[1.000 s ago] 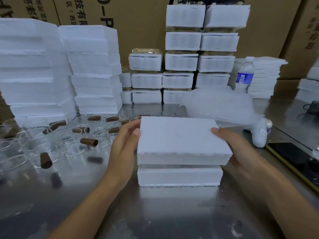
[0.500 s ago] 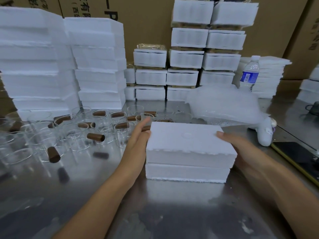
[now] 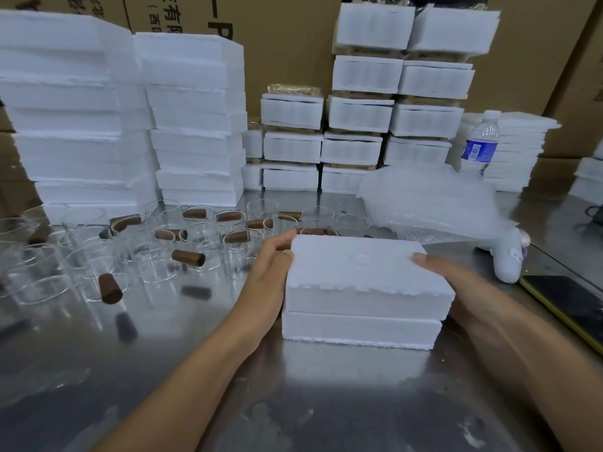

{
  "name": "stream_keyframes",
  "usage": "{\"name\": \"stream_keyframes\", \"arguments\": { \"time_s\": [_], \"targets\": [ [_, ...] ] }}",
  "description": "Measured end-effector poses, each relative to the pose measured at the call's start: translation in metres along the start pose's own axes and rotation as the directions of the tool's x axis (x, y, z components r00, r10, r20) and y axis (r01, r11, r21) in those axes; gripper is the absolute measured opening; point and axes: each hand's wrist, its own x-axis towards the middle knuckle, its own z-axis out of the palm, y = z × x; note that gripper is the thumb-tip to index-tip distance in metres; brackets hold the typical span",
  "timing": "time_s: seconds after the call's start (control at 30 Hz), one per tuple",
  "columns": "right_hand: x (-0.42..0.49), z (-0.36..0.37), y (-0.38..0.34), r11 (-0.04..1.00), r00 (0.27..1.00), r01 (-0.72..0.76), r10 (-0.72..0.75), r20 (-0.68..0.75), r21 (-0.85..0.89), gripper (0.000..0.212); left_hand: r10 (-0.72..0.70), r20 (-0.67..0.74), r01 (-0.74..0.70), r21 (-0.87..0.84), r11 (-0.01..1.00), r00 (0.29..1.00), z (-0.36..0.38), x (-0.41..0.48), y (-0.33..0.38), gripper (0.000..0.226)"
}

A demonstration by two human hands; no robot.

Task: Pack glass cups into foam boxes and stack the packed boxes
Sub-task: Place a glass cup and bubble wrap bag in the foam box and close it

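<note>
Right now the box (image 3: 365, 288) sits on the table (image 3: 293, 402) a little right of the middle, near the front edge — lid (image 3: 359, 259) on base (image 3: 359, 329), with the seam showing along the near face and the lid overhanging slightly at the right. The left hand (image 3: 270, 282) lies flat against the box's left end, fingers straight and pressed to the foam. The right hand (image 3: 456, 282) is blurred, but its fingers look straight too, laid on the lid's right edge and curled round nothing. Foam like this should be light and stiff yet crumbly, denting under fingertips, and any glass inside — unseen — would be most of the weight. It is best taken by both ends low down, palms squeezing the base, so the lid cannot lift away alone. Loose cups (image 3: 195, 243) crowd the left side; packed stacks (image 3: 401, 102) line the far edge
</note>
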Motion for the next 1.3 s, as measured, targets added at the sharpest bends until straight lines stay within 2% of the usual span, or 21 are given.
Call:
{"name": "stream_keyframes", "arguments": {
  "time_s": [0.2,0.4,0.47,0.5,0.57,0.63,0.7,0.87,0.97,1.1,1.2,1.3],
  "targets": [
    [-0.005,-0.009,-0.004,0.999,0.999,0.007,-0.004,0.049,-0.046,0.047,-0.041,-0.031,0.040,-0.043,0.998,0.999,0.001,-0.004,0.001,0.026],
    [0.002,-0.010,0.001,0.995,0.998,-0.002,0.009,0.070,-0.104,0.027,-0.081,-0.015,0.078,-0.133,0.988,0.997,0.001,-0.004,0.000,0.030],
    [0.006,-0.011,0.003,0.994,0.996,0.001,0.009,0.090,-0.106,0.026,-0.100,0.019,0.102,-0.146,0.984,0.995,0.000,-0.004,-0.002,0.038],
    [0.007,-0.011,0.003,0.995,0.995,-0.003,0.013,0.102,-0.103,0.027,-0.105,0.013,0.105,-0.151,0.983,0.994,0.000,-0.003,-0.003,0.034],
    [0.010,-0.010,0.004,0.995,0.992,-0.004,0.016,0.124,-0.098,0.036,-0.118,-0.007,0.115,-0.174,0.978,0.993,0.000,-0.002,-0.003,0.021],
    [0.013,-0.011,0.005,0.996,0.993,0.006,0.005,0.121,-0.093,0.050,-0.132,-0.010,0.128,-0.189,0.974,0.991,-0.001,-0.001,-0.004,0.019],
    [0.016,-0.011,0.005,0.996,0.995,0.003,0.006,0.104,-0.085,0.055,-0.133,-0.026,0.126,-0.191,0.973,0.991,0.000,0.000,-0.004,0.018],
    [0.011,-0.009,0.007,0.998,0.992,-0.039,0.045,0.117,-0.059,0.048,-0.126,-0.059,0.111,-0.209,0.972,0.990,-0.001,0.002,-0.002,0.021],
    [0.005,-0.008,0.003,0.993,0.998,-0.041,0.046,0.048,-0.109,0.037,-0.127,-0.066,0.108,-0.233,0.967,0.990,-0.002,0.001,-0.001,0.028],
    [0.000,-0.008,0.002,0.980,0.999,-0.015,0.022,0.032,-0.200,0.032,-0.079,-0.083,0.058,-0.231,0.971,0.993,-0.002,-0.002,-0.001,0.025],
    [-0.002,-0.009,0.003,0.990,0.996,0.024,-0.011,0.092,-0.139,0.036,-0.002,-0.097,-0.018,-0.208,0.978,0.995,-0.004,-0.006,0.000,0.023],
    [-0.004,-0.009,0.003,1.000,0.989,0.014,-0.014,0.147,-0.002,0.047,0.082,-0.092,-0.098,-0.188,0.977,0.992,-0.006,-0.009,0.003,0.022]
  ]
}}
